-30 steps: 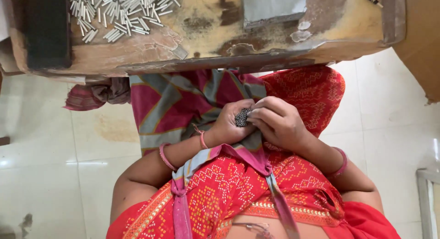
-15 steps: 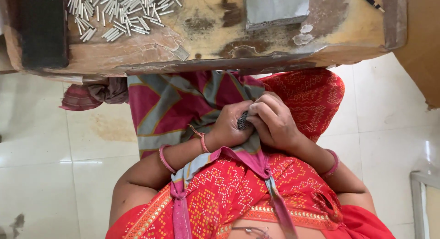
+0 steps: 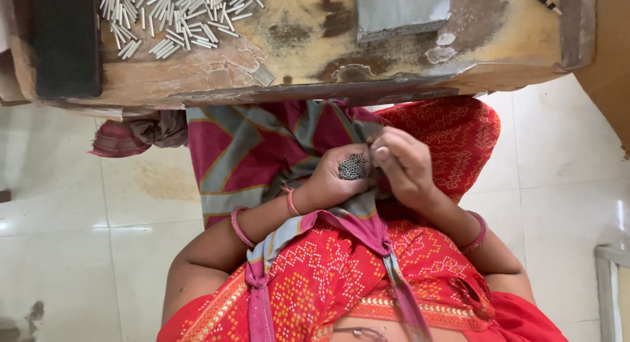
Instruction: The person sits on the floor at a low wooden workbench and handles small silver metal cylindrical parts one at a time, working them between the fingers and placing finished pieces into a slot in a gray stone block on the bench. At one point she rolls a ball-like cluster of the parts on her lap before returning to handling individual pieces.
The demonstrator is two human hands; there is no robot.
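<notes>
Left hand (image 3: pixel 331 181) is clenched around a bundle of small metal tubes (image 3: pixel 353 167), held end-on to the camera so the open tube ends show as a tight round cluster. Compared with the frames a second and half a second back, the bundle sits more plainly exposed between the two hands; earlier it was half hidden behind the fingers. Right hand (image 3: pixel 407 165) has shifted a little: its fingertips now pinch at the right side of the bundle, thumb and forefinger touching the tube ends, the other fingers curled. Judgement: the right hand is squaring or adding to the bundle rather than gripping it whole; the left does the holding. Both hands hang over the lap, above the striped cloth (image 3: pixel 249 151), just below the near edge of the wooden workbench (image 3: pixel 197 73) and not touching it. On the bench, toward its far left corner, lies a loose pile of tubes (image 3: pixel 177 17), apparently unchanged over the interval. A grey metal block (image 3: pixel 401 10) stands at the far edge, centre-right, and a dark block (image 3: pixel 64 40) at the left end.
</notes>
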